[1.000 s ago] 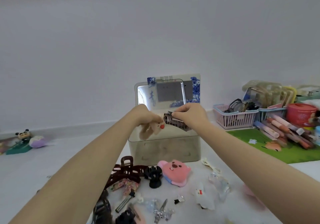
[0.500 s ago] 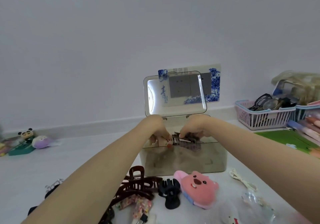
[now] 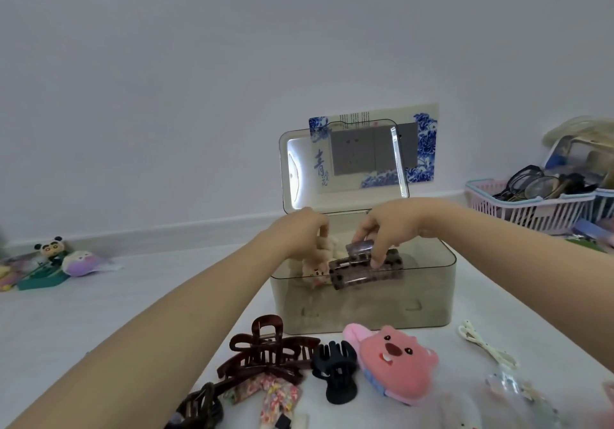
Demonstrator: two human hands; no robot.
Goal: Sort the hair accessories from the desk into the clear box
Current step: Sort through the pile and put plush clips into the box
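Head view: both hands are lowering items into the clear box (image 3: 362,309), the left hand (image 3: 304,229) apparently clamping a plush clip (image 3: 319,262), the right hand (image 3: 388,229) pinching a tortoiseshell clip (image 3: 365,269); releasing comes next.

We face a plain pale grey-white wall (image 3: 199,79), evenly lit, that meets the white worktop (image 3: 83,302) along a low pale skirting strip (image 3: 172,231). On the wall we see a grey double socket plate (image 3: 408,149) framed by a blue-and-white floral porcelain-style surround (image 3: 427,144) bearing dark calligraphy. The worktop's surface is smooth and matte, and shadows on it are soft.
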